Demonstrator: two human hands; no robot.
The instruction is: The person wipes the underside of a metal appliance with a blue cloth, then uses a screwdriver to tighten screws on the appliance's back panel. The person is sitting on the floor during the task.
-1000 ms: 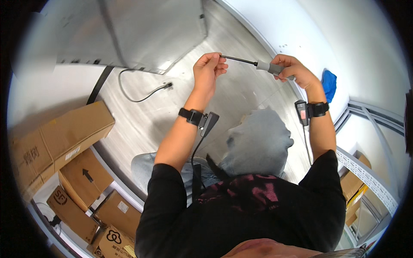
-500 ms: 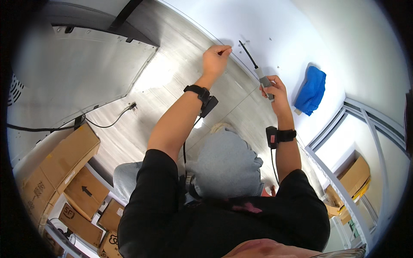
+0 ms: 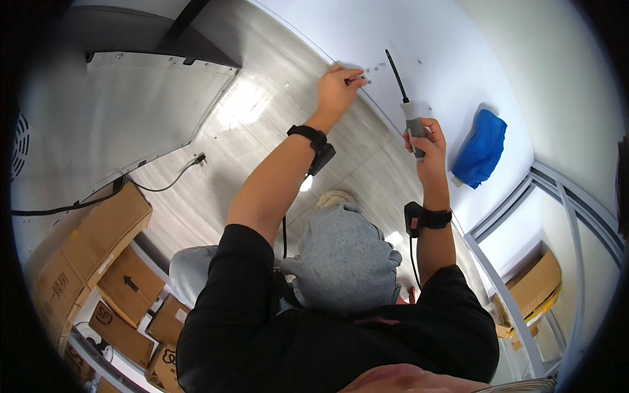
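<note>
My right hand [image 3: 426,141] is wrapped round the grey handle of a screwdriver [image 3: 414,128]. The tool's long black shaft points away from me over a white panel [image 3: 452,59]. At the panel's near edge, my left hand [image 3: 337,90] is pinched, with what looks like a small screw [image 3: 362,78] between thumb and forefinger. Several loose screws [image 3: 376,69] lie on the panel just beyond those fingertips. A bunched blue cloth or bag [image 3: 481,149] rests on the panel to the right of my right hand.
A large metal cabinet [image 3: 151,98] stands at left, with a black plug cable [image 3: 177,187] on the wood-look floor [image 3: 262,85]. Cardboard boxes [image 3: 124,288] are stacked at lower left. Metal frame rails [image 3: 501,272] and another carton [image 3: 534,281] are on the right.
My left hand has shifted slightly right, its fingertips now over the panel by the loose screws. The screwdriver has moved slightly right and stands more upright in the picture.
</note>
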